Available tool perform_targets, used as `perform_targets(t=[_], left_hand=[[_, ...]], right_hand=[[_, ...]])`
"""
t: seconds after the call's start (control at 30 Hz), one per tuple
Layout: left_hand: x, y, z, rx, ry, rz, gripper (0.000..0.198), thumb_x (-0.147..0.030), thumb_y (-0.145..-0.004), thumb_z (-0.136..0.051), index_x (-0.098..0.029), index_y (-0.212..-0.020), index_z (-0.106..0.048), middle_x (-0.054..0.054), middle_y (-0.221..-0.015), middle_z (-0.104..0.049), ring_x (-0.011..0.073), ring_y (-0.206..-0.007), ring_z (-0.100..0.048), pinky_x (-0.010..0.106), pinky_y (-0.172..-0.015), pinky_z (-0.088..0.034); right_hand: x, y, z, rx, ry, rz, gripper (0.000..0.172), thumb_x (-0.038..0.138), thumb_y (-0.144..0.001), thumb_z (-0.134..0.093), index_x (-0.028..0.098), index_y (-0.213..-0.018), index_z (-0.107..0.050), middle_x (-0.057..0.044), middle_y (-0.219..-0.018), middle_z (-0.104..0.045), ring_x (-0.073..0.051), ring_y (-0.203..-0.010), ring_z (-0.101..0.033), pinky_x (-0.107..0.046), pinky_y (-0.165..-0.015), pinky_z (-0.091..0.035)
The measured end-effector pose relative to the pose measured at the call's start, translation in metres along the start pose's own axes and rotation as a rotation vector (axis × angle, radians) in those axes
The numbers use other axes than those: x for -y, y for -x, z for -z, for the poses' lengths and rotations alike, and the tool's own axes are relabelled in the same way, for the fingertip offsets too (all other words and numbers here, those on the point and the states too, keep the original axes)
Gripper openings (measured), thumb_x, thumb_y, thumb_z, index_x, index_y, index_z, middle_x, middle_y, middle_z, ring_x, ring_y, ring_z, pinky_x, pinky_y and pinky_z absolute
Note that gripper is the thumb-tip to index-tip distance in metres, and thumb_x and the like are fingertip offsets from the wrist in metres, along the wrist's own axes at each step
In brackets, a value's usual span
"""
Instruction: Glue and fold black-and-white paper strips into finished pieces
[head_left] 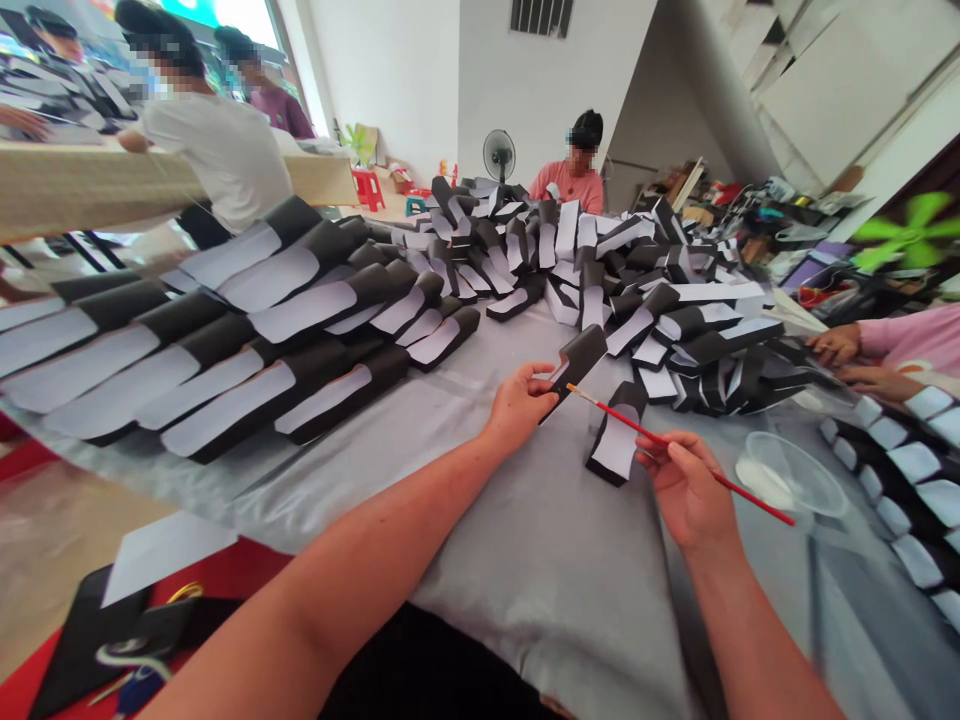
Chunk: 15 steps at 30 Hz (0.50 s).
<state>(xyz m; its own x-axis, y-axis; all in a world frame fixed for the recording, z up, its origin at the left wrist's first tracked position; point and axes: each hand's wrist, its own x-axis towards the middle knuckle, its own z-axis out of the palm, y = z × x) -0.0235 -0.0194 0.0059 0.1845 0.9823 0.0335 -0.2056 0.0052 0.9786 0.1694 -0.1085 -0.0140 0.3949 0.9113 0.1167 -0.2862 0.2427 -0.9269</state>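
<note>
My left hand (523,405) grips a black-and-white folded paper piece (583,352), tilted up over the grey cloth. In my right hand (694,490) is a thin red paintbrush (622,420), held between thumb and fingers. Its pale bristle tip is at the side of the held piece; whether it touches cannot be made out. Just under the brush, another black-and-white paper piece (616,446) lies on the cloth, close to my right fingers. A clear plastic bowl (817,478) with something white in it stands right of my right hand.
Stacked rows of similar paper pieces (225,400) cover the left of the grey-clothed table (480,560). A loose heap (570,250) fills the back. More rows (919,465) lie at right, near a co-worker's hands (840,345). Another person (574,180) sits behind the heap.
</note>
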Motion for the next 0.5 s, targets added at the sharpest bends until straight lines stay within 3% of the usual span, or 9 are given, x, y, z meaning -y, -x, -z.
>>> perform_targets(t=[0.5], left_hand=[[-0.0024, 0.0004, 0.0002, -0.008, 0.005, 0.019, 0.039, -0.001, -0.064, -0.062, -0.016, -0.101, -0.059, -0.002, -0.071, -0.069, 0.0077, -0.052, -0.056, 0.018, -0.049, -0.04]], right_hand=[[0.0022, 0.0005, -0.0025, 0.001, 0.022, -0.018, 0.014, 0.03, -0.06, -0.075, 0.023, -0.068, -0.065, 0.002, -0.07, -0.069, -0.015, -0.07, -0.066, -0.027, -0.063, -0.05]])
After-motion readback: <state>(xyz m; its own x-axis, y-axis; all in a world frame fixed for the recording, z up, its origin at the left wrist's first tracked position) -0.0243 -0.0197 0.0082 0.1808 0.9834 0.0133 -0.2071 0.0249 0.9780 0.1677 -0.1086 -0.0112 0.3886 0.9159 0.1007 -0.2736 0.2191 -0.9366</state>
